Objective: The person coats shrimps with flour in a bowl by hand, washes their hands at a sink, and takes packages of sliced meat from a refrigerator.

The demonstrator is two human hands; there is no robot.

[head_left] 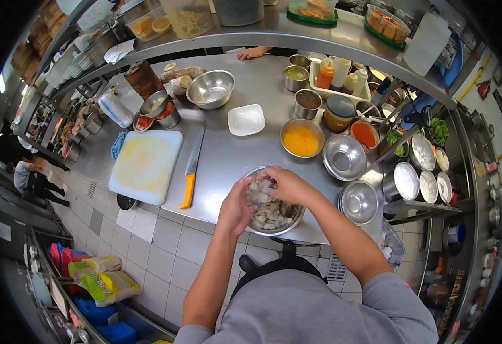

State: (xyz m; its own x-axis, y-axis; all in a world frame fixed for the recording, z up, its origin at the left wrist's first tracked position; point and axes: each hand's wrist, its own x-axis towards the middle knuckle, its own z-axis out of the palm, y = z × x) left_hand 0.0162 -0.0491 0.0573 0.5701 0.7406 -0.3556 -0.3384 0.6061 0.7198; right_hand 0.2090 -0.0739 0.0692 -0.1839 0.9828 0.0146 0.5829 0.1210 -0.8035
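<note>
Both hands are at the work bowl [272,233], a steel bowl at the near edge of the table [222,152]. The left hand [236,205] and right hand [284,186] are cupped toward each other, the grip of each closed around a shared clump of pale, wet food pieces [260,194]. The clump is held at the bowl's far side; further pieces lie in the bowl below.

Adjacent items: the knife [192,163] lies flat left of the work bowl, yellow handle toward the person, just beside the cutting board [146,165]. The white dish [247,120] is located beyond the work bowl. The bowl of orange liquid [321,137] is positioned beyond and to the right. Two bowl stacks [345,156] stand right of the work bowl.
</note>
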